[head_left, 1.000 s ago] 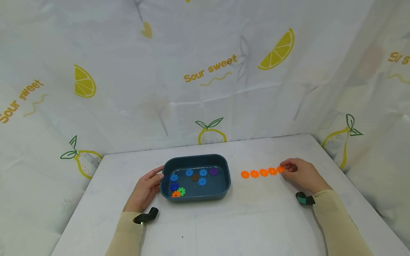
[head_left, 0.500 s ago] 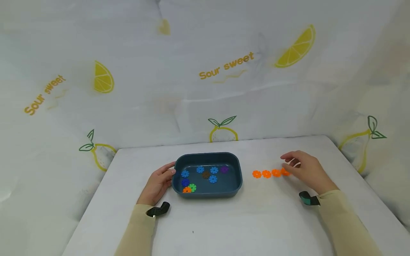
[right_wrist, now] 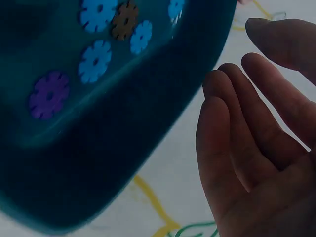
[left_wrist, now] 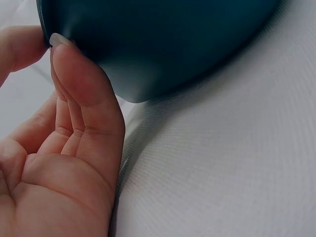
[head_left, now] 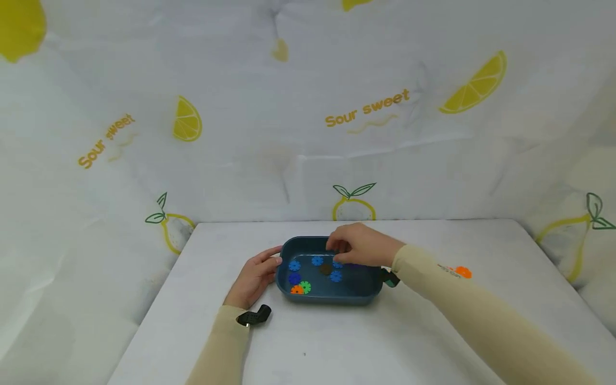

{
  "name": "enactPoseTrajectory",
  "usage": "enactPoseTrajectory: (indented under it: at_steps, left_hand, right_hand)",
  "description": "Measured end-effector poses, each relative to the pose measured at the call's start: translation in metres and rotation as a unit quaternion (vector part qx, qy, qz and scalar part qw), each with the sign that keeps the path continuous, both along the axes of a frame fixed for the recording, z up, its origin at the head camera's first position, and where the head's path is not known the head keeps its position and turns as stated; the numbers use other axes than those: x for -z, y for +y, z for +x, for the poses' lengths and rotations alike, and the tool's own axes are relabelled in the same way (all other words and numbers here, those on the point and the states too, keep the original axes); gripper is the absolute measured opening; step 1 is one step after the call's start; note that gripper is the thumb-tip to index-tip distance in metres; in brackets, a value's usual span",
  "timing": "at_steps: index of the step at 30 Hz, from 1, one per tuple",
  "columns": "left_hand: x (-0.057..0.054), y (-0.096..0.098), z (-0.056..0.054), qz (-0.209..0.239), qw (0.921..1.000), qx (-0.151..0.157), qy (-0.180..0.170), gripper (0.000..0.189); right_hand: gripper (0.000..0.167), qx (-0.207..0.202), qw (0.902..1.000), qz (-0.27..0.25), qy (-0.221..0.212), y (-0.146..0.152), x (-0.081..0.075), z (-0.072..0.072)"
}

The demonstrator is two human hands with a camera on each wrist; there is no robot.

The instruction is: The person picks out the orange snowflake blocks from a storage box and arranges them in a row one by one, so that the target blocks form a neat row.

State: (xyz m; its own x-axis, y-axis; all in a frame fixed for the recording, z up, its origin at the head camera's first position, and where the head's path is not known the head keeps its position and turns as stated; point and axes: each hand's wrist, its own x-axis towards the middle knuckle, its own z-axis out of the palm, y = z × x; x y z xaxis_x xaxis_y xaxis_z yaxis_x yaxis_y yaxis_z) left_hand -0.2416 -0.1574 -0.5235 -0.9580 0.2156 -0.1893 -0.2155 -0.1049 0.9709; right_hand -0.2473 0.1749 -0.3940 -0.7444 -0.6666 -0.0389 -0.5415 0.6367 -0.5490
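Note:
A dark teal tray (head_left: pixel 332 300) stands on the table with several notched plastic discs inside. Light blue discs (head_left: pixel 294 266), a dark blue disc (head_left: pixel 294 278), a brown disc (right_wrist: pixel 124 20), a purple disc (right_wrist: pixel 49 96), a green disc (head_left: pixel 305 287) and an orange disc (head_left: pixel 297 289) lie on its floor. At the tray's left end my left hand (head_left: pixel 253 278) holds the wall, thumb (left_wrist: pixel 81 74) at the rim and fingers outside. Over the tray's back right part reaches my right hand (head_left: pixel 363 244), fingers loosely bent with nothing between them in the right wrist view.
On the table to the right, an orange disc (head_left: pixel 463 272) shows past the right sleeve (head_left: pixel 462 299), which hides others of that row. A white cloth backdrop (head_left: pixel 240 176) with lemon prints rises behind the table (head_left: pixel 298 337).
My right hand has let go of an orange disc at the row's right end and moved left over the tray. The left hand keeps its hold, and the head view has shifted.

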Motion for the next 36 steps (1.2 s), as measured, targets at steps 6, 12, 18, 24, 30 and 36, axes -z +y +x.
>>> enactPoseTrajectory:
  at_steps: [6,12,18,24,30,36]
  left_hand:
    - [0.001,-0.004,-0.001,0.0,0.9998,0.018,0.011,0.055]
    - [0.004,0.0,-0.005,0.015,0.9992,0.033,0.015,0.054]
    - [0.003,-0.002,-0.004,0.024,0.9993,0.027,0.008,0.053]
    - [-0.001,-0.004,-0.002,0.034,0.9993,0.013,0.006,0.049]
    - [0.0,-0.004,-0.003,0.031,0.9994,0.011,0.008,0.049]
    - [0.0,-0.003,-0.003,0.037,0.9992,0.009,0.008,0.047]
  right_hand:
    - [0.027,-0.076,0.9946,0.065,-0.028,-0.061,0.012,-0.011]
    - [0.032,-0.11,0.99,0.084,-0.028,-0.085,0.024,-0.014]
    - [0.028,-0.131,0.9862,0.095,-0.038,-0.1,0.031,-0.014]
    - [0.024,-0.143,0.9829,0.108,-0.042,-0.109,0.041,-0.013]
    - [0.022,-0.148,0.9816,0.116,-0.036,-0.112,0.048,-0.012]
    - [0.019,-0.156,0.9812,0.111,-0.023,-0.115,0.052,-0.012]
